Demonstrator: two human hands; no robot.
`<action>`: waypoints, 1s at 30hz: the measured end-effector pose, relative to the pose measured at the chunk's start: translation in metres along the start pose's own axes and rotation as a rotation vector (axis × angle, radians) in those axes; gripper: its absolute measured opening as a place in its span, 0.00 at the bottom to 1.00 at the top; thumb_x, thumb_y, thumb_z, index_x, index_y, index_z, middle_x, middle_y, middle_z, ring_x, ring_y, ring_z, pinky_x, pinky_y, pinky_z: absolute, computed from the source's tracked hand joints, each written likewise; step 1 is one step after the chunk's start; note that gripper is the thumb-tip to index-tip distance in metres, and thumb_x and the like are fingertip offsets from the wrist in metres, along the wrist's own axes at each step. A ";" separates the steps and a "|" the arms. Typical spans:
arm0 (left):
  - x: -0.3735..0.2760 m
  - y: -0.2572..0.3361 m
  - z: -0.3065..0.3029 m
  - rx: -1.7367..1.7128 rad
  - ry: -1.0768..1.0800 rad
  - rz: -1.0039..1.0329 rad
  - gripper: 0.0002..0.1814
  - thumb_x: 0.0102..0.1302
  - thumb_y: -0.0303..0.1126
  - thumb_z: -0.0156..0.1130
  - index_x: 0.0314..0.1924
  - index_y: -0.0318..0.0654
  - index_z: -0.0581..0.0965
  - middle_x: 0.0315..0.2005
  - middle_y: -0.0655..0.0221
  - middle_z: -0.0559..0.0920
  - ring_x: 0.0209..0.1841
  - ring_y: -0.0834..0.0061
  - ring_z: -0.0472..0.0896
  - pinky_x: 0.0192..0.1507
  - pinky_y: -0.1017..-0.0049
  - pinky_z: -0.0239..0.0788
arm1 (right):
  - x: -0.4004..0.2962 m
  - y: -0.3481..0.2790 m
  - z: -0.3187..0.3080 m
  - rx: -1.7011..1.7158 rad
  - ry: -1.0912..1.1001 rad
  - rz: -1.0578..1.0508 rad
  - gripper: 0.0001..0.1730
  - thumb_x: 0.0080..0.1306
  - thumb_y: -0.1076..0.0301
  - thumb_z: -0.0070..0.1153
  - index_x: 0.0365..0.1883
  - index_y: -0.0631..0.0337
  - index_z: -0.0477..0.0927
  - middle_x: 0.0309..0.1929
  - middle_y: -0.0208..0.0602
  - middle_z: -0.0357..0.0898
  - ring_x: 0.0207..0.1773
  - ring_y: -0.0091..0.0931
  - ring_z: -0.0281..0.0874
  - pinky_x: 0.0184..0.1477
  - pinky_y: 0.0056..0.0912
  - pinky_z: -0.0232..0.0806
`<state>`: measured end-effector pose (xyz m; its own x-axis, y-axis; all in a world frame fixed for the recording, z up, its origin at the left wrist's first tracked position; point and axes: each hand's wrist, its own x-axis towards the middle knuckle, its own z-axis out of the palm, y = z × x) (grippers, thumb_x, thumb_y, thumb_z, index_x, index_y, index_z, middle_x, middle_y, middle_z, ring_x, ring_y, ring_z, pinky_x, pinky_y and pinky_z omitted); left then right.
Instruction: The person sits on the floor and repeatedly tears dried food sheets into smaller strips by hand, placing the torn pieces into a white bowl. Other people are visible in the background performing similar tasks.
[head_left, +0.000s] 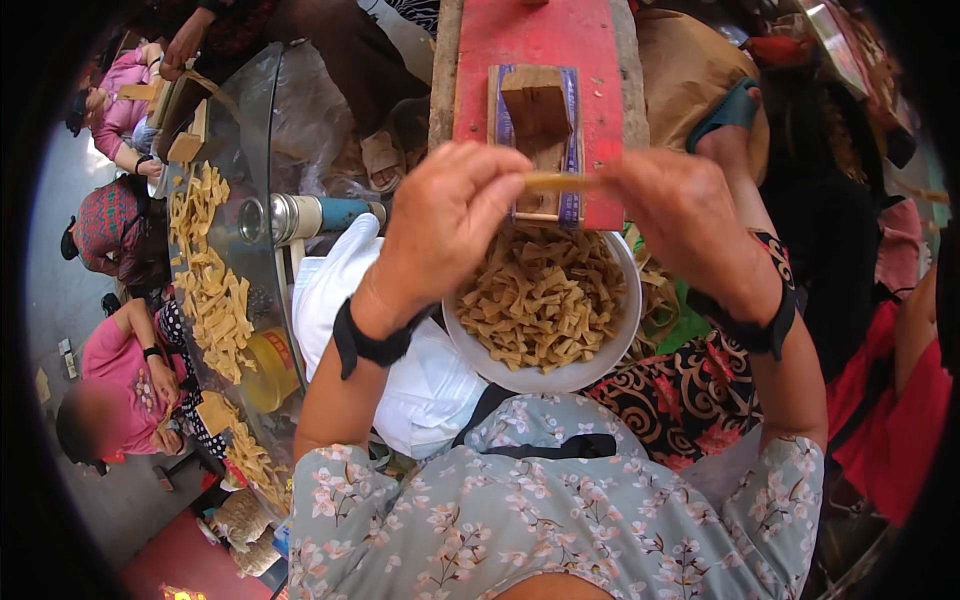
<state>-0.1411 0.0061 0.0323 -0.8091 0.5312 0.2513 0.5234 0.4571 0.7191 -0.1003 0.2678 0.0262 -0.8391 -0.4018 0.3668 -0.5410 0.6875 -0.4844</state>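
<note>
My left hand (450, 214) pinches one end of a flat tan strip (556, 182) between thumb and fingers. My right hand (679, 206) is at the strip's other end; motion blurs its fingertips, but they look closed on it. The strip stretches level between both hands, above the near end of a wooden jig (536, 101). That jig has an upright wooden block and blue printed side strips, and sits on a red board (476, 45). Below my hands, a white basin (536, 381) holds a heap of short, folded-looking tan pieces (544, 307).
Left of me, a glass tabletop (262, 112) carries piles of tan pieces (214, 300). A vacuum flask (330, 217) and white cloth (420, 375) lie between it and the basin. Several people sit around, including one in pink (124, 352). A brown sack (675, 67) stands at right.
</note>
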 end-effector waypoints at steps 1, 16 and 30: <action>0.009 -0.004 -0.001 0.016 0.055 0.016 0.07 0.73 0.30 0.65 0.46 0.37 0.85 0.36 0.61 0.86 0.41 0.56 0.81 0.45 0.63 0.74 | 0.010 0.006 0.003 0.003 0.068 -0.014 0.04 0.66 0.72 0.61 0.37 0.59 0.79 0.27 0.46 0.80 0.32 0.48 0.83 0.32 0.51 0.73; -0.037 0.013 -0.009 0.126 0.088 0.116 0.11 0.70 0.35 0.71 0.47 0.37 0.88 0.39 0.60 0.89 0.39 0.61 0.86 0.43 0.67 0.75 | -0.034 0.009 0.016 0.413 -0.029 0.191 0.02 0.72 0.76 0.62 0.41 0.63 0.82 0.32 0.48 0.84 0.35 0.44 0.86 0.37 0.43 0.76; -0.096 0.069 -0.012 -1.267 -0.175 -0.283 0.17 0.79 0.44 0.64 0.39 0.35 0.82 0.29 0.63 0.86 0.26 0.71 0.84 0.36 0.65 0.81 | -0.063 -0.047 0.022 0.478 -0.014 -0.008 0.10 0.66 0.80 0.62 0.45 0.61 0.83 0.30 0.39 0.82 0.32 0.40 0.85 0.35 0.41 0.76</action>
<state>-0.0304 -0.0213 0.0656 -0.7536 0.6568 -0.0260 -0.3484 -0.3655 0.8631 -0.0228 0.2477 0.0088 -0.8337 -0.4160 0.3632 -0.5105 0.3301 -0.7940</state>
